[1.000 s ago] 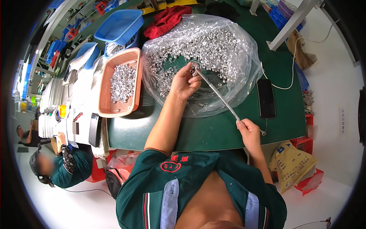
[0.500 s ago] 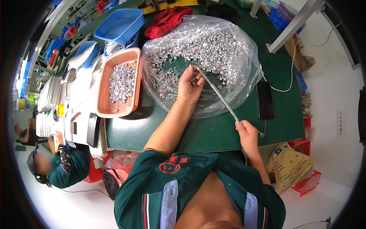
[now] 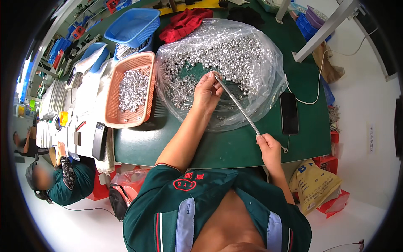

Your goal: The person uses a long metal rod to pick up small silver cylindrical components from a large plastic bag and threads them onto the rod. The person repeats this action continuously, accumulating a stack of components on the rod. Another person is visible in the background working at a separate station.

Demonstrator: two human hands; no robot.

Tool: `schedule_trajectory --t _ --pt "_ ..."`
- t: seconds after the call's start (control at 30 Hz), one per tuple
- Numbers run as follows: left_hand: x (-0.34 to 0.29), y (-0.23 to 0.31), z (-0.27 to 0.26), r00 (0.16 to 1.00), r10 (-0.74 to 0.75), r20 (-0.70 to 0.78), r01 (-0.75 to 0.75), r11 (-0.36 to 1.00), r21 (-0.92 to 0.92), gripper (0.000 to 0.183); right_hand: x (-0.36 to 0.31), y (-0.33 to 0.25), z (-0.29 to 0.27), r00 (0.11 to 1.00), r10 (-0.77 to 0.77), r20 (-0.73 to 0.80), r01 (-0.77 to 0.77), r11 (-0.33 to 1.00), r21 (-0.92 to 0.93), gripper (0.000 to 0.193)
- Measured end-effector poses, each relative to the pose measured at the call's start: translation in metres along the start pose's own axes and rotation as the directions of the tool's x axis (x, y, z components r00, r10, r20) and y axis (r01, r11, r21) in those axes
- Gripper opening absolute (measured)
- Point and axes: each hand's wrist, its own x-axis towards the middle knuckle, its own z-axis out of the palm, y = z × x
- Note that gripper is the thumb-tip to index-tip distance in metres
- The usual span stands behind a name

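A thin silver metal rod [image 3: 239, 106] slants between my two hands. My right hand [image 3: 270, 148] is closed round its near end, by the table's front edge. At the far end my left hand [image 3: 205, 93] has its thumb and fingers pinched at the rod's tip, around what looks like a small silver metal part; the curled fingers partly hide it. Below both hands a large clear plastic bag [image 3: 268, 90] lies spread open, heaped with small silver metal parts [image 3: 241, 52]. A patch of green tabletop shows through the middle of the heap.
An orange basket [image 3: 110, 101] of similar parts stands left of the bag, with a blue basket [image 3: 126, 31] behind it. Red cloth [image 3: 184, 24] lies at the back. A phone [image 3: 289, 113] with a white cable rests at right. A co-worker [image 3: 73, 180] sits at far left.
The whole view has shifted slightly to the left. Both hands keep their grip, and the rod stays at nearly the same slant between them.
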Motion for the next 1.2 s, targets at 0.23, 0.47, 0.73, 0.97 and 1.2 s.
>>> schedule_trajectory --t 0.23,0.47,0.73,0.97,1.2 --pt "0.001 0.009 0.000 0.994 -0.112 -0.006 0.112 0.989 0.096 0.014 -0.004 0.008 0.005 0.998 0.020 -0.052 -0.020 1.000 -0.012 0.025" --pt "0.001 0.026 -0.002 0.972 -0.230 0.047 0.221 0.964 0.146 0.013 -0.002 0.002 0.001 1.000 0.015 -0.024 -0.014 0.998 0.065 0.025" --pt "0.000 0.035 -0.001 0.965 -0.254 0.058 0.219 0.910 0.351 0.014 -0.002 -0.001 -0.010 1.000 0.025 0.008 -0.025 0.999 -0.020 0.024" --pt "-0.003 0.039 0.004 0.959 -0.284 0.013 0.218 0.763 0.608 0.018 -0.005 -0.015 -0.015 0.987 -0.135 -0.085 0.111 0.964 -0.242 0.025" --pt "-0.004 0.038 0.009 0.933 -0.359 0.003 0.336 0.877 0.343 0.044 0.001 -0.001 -0.009 0.994 0.102 0.049 -0.106 0.991 0.086 0.029"
